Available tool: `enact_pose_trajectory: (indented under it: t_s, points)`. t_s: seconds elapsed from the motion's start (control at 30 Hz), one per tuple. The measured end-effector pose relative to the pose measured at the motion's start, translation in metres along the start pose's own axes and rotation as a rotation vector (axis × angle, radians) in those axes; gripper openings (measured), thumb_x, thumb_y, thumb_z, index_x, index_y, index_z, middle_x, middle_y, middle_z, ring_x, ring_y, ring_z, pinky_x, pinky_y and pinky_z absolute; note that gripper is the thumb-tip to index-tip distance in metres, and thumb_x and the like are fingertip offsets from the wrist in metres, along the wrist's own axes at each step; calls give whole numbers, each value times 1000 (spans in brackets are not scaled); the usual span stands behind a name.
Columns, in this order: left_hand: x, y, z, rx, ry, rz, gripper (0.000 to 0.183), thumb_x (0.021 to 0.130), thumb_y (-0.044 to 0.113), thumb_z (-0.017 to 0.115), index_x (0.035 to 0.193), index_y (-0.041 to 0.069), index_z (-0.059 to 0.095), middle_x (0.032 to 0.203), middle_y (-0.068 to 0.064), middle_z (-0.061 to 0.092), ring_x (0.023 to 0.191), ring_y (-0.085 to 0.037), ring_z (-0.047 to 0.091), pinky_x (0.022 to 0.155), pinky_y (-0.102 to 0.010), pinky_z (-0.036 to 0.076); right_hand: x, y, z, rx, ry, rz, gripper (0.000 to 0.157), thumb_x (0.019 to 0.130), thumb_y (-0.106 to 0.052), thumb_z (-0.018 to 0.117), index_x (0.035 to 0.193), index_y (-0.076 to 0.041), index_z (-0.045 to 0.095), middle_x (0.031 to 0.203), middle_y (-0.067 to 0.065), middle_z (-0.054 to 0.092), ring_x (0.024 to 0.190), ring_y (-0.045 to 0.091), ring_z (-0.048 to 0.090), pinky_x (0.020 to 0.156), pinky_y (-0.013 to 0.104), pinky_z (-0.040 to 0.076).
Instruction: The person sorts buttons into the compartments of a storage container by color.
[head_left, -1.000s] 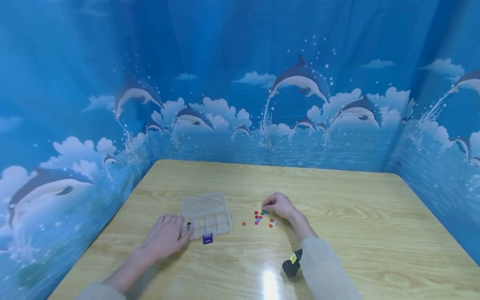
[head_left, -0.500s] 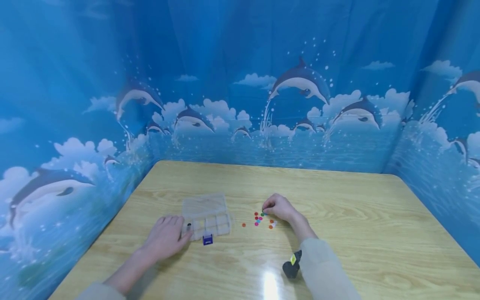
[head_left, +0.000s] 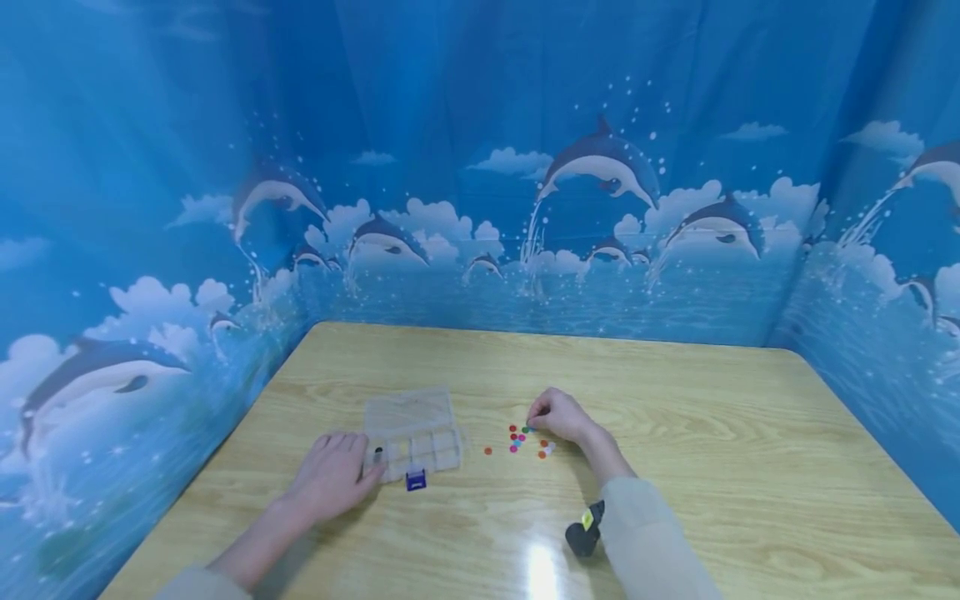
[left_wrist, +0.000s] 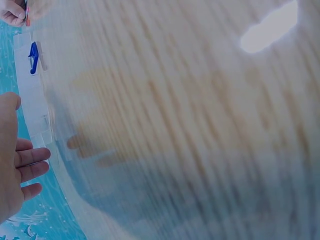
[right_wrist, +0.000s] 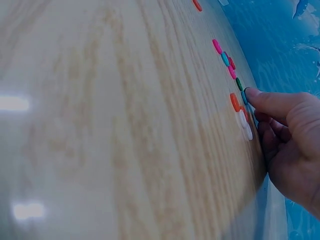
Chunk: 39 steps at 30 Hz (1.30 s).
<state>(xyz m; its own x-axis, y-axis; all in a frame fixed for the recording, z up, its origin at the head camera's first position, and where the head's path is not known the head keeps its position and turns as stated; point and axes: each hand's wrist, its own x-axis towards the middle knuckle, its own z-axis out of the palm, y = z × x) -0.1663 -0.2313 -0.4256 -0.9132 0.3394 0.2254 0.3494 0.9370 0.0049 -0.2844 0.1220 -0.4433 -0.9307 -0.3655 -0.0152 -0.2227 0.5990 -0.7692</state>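
Observation:
My left hand (head_left: 330,471) lies with fingers extended at the left end of a clear plastic compartment box (head_left: 435,450), its thumb along the near edge. The box's lid (head_left: 408,411) is folded back, and one black button (head_left: 378,450) sits in the left compartment. My right hand (head_left: 558,414) is at the far side of a loose group of small coloured buttons (head_left: 513,437). In the right wrist view, its thumb (right_wrist: 270,102) and finger pinch a dark button (right_wrist: 246,90), mostly hidden, right beside a blue button (right_wrist: 244,98) and a green button (right_wrist: 238,83).
A blue latch (head_left: 416,480) sticks out from the box's near edge. One orange button (head_left: 487,451) lies apart, between box and group. Orange buttons (head_left: 542,455) and white ones lie nearest my right wrist. A black wrist device (head_left: 583,533) shows by the right sleeve. A dolphin-print curtain (head_left: 525,167) surrounds the table (head_left: 675,392).
My right hand has hardly moved; the dark button at its fingertips shows less in the head view than a second ago. The left hand and box stay in place.

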Motion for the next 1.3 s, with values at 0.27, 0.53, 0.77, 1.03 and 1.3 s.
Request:
enact_pose_trajectory:
  t_s: [0.27,0.53,0.77,1.03,1.3]
  points:
    - [1,0,0,-4,10,0,36,89,38,57,93,2,55,93,-17,60,96,-35,55,89,-50,39,2,2,-1,21,42,15,6,81,-8,67,83,-3,64,89,4,55,83,18,51,77,35,44]
    - [1,-2,1,7,18,10,35,88,39,57,90,4,54,91,-16,60,94,-34,55,87,-49,40,3,1,-2,88,39,41,5,86,-9,62,89,-5,62,86,3,59,82,17,54,75,32,46]
    - [1,-1,-1,-2,14,10,35,89,39,57,91,3,54,94,-17,60,95,-35,55,88,-50,40,5,-1,-3,121,90,26,6,88,-11,62,90,-5,62,88,4,59,82,17,52,73,31,44]
    - [1,-1,-1,0,0,6,37,89,40,56,92,3,55,95,-18,60,96,-35,55,88,-50,40,5,-4,-4,187,146,45,9,88,-12,61,90,-4,61,87,5,58,79,18,49,69,30,41]
    - [0,-1,-1,-4,-3,6,37,89,39,57,93,3,55,95,-17,60,96,-35,55,88,-49,41,6,-6,0,233,150,51,9,86,-13,64,89,-4,63,87,4,60,79,16,50,69,28,42]
